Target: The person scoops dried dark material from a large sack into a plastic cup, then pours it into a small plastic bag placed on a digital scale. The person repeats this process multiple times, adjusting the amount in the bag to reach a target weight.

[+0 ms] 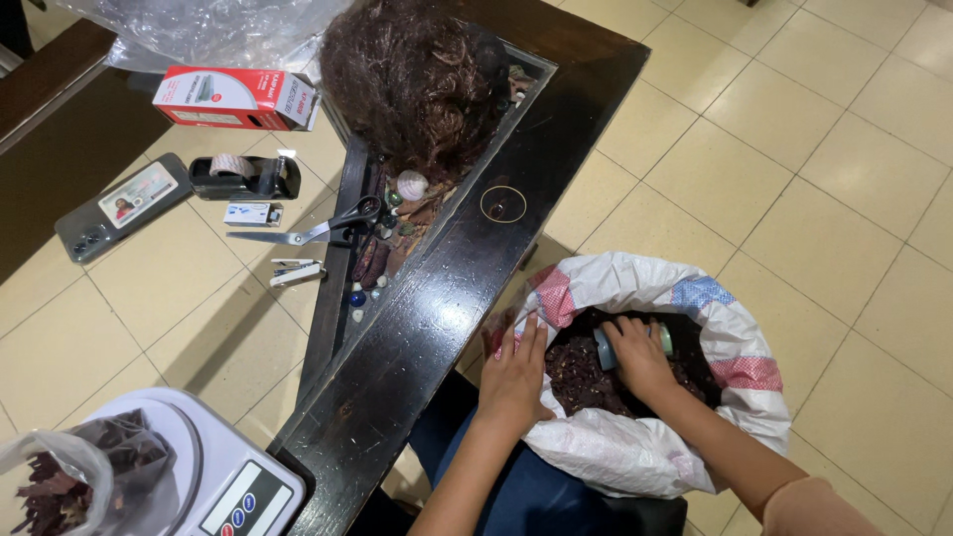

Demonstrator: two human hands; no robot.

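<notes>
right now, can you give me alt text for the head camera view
Seen from above, the right hand grips a pale blue cup in dark red dried petals inside a white woven sack, while the left hand holds the sack's rim. Beside it, a dark wooden table carries scissors.

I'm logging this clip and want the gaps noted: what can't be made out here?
- Head view: the pale blue-green scoop is mostly covered by the right hand, so its shape is unclear.
- The depth of the dark dried petals is hidden by the white woven sack.
- The clear plastic bag on the white digital scale is cut off by the bottom edge.
- The left hand lies on the sack's rim, its grip unclear.
</notes>
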